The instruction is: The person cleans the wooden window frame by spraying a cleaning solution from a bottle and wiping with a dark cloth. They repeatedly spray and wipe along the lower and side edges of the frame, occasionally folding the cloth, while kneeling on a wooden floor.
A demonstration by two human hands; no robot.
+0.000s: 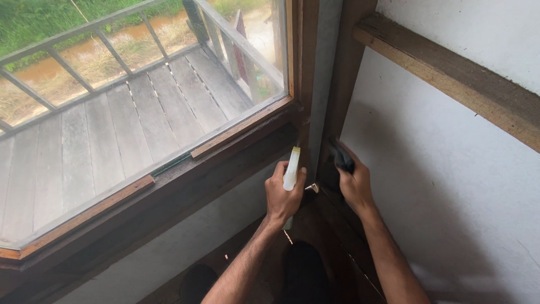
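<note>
We see both hands up at the lower right corner of the window frame point(169, 186), where the sill meets the upright wooden post point(343, 67). Left hand point(283, 194) is wrapped tight round a pale yellowish spray bottle point(291, 171), held upright, its top poking above the knuckles, its base showing just below the palm. The bottle sits just beside the post, near the sill's end; touching or not, we can't tell. Right hand point(353, 183) is curled on a dark cloth point(341, 159), bunched up & pressed vs. the post's lower part, fingers folded over it. The 2 hands are near each other, apart, w/ the post's edge between them.

Through the glass pane point(112, 112) we see a grey plank deck point(101, 141) w/ a railing point(84, 50), grass & a muddy strip beyond. To the right is a white wall point(450, 186) w/ a slanted wooden beam point(450, 73) across its top. Below the hands the floor is dark wood.
</note>
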